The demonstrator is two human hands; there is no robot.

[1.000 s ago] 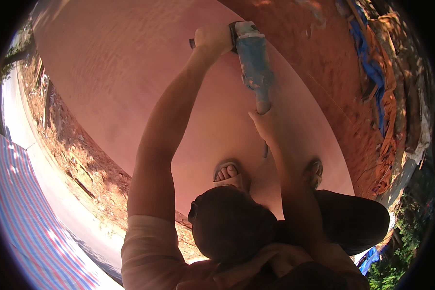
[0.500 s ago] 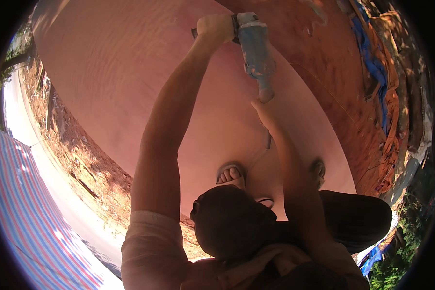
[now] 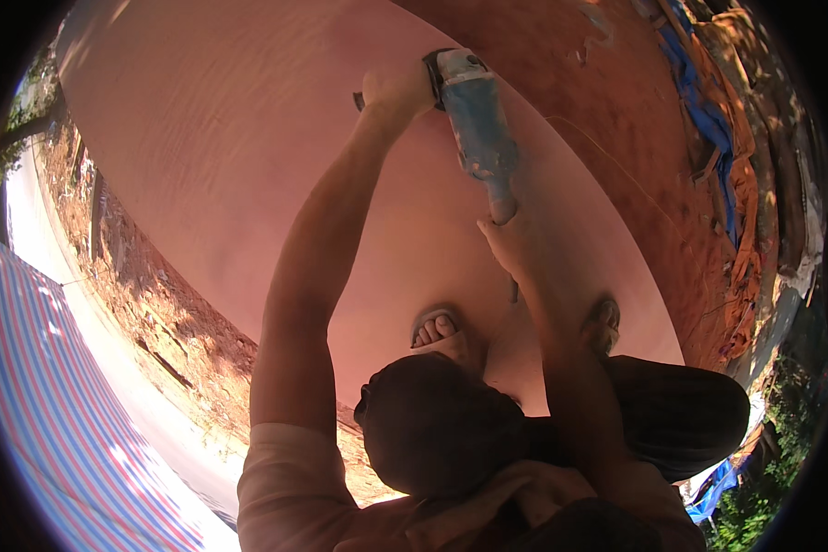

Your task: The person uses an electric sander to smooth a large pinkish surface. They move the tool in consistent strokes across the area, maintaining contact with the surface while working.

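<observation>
A worn blue angle grinder [image 3: 484, 127] with a silver-grey head lies over a broad, smooth, reddish-tan panel [image 3: 230, 175], close to the panel's far right edge. My left hand [image 3: 399, 88] is closed round the dark side handle, whose end sticks out past the fist. Nearer to me, my right hand [image 3: 509, 243] wraps the narrow rear grip of the tool. Below that hand a short piece of dark cord shows. The grinder's disc is hidden, so I cannot tell whether it touches the panel.
My sandalled feet [image 3: 435, 328] rest on the panel as I squat. Reddish ground [image 3: 616, 129] with a thin cord lies right of it, then blue sheeting [image 3: 708, 120] and timber. A striped tarp [image 3: 55, 396] and a pale path [image 3: 110, 340] are on the left.
Both hands have drawn the grinder toward me and slightly left. The grip on it is the same, and my feet have stayed in place.
</observation>
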